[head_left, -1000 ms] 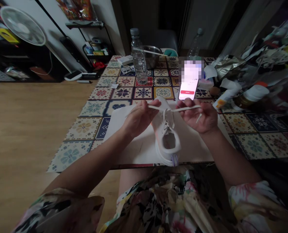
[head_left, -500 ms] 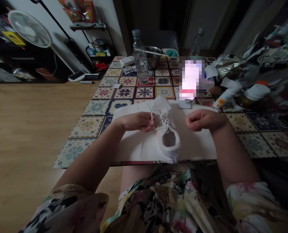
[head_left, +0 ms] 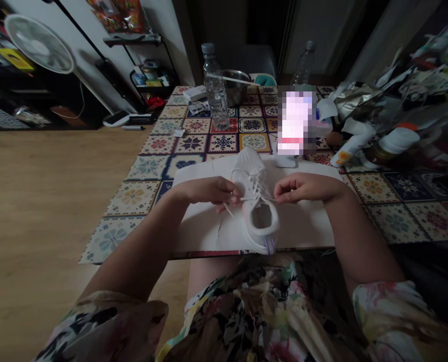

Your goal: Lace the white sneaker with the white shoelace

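A white sneaker lies on a white sheet at the table's near edge, heel toward me. My left hand is closed beside its left flank, pinching one end of the white shoelace. My right hand is closed at the shoe's right side, pinching the other lace end just above the opening. The lace runs taut between both hands across the tongue.
A phone stands propped right behind the shoe. Further back are a water bottle, a metal bowl and a second bottle. Clutter of bottles and wrappers fills the right side. A fan stands on the floor at left.
Both hands came down from in front of the phone, where they held the lace ends stretched wide, to the shoe's opening; the right hand then moved inward toward the shoe.
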### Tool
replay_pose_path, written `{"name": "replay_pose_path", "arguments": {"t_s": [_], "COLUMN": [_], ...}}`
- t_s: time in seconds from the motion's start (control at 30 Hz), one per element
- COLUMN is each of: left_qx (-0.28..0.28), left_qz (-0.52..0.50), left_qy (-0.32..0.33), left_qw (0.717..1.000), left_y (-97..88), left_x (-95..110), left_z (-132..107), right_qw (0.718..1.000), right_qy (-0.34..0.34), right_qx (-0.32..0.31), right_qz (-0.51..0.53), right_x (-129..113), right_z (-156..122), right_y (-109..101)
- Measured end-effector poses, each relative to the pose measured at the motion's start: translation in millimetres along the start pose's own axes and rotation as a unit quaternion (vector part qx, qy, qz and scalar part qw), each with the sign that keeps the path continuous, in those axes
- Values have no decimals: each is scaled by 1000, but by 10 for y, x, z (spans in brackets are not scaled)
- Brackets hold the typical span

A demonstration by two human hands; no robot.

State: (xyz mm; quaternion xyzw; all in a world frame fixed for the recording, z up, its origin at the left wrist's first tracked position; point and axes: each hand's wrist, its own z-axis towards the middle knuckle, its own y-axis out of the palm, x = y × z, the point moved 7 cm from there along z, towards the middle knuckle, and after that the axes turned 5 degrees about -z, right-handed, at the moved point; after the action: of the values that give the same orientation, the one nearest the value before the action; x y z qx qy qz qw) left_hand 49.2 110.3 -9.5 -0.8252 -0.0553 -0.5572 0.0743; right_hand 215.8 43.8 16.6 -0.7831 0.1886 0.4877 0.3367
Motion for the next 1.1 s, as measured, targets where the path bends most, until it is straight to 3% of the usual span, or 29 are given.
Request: {"name": "replay_pose_path", "arguments": {"t_s": [0.1, 0.17, 0.27, 0.33, 0.53, 0.67, 0.9, 1.1], "left_qx": [10, 34, 66, 78, 120, 170, 207, 226], "left_qz": [7, 15, -27, -85, -217, -230, -221, -280], "left_qy": [55, 145, 266, 300, 342, 340, 349, 313], "left_qw": [998, 989, 961, 947, 906, 896, 887, 879], "left_y": [-28, -65, -87, -66, 80, 94, 72, 101], "left_x": [115, 259, 414, 422, 329, 278, 299, 252], "left_z": [-30, -56, -89, -68, 53, 97, 72, 134], "right_qw": [998, 992, 970, 949, 914, 887, 876, 889], "right_qy": [-55, -125, -221, -246, -209, -172, -194, -196], "right_qx": [-18, -11, 60, 109, 157, 224, 334, 357], "right_qz": [4, 10, 84, 163, 311, 366, 288, 212], "right_x": [-79, -170, -270, -267, -180, -98, -117, -203], "right_z": [-43, -59, -40, 18, 253, 293, 235, 201], "right_y": [-7, -15, -61, -60, 126, 134, 116, 149]}}
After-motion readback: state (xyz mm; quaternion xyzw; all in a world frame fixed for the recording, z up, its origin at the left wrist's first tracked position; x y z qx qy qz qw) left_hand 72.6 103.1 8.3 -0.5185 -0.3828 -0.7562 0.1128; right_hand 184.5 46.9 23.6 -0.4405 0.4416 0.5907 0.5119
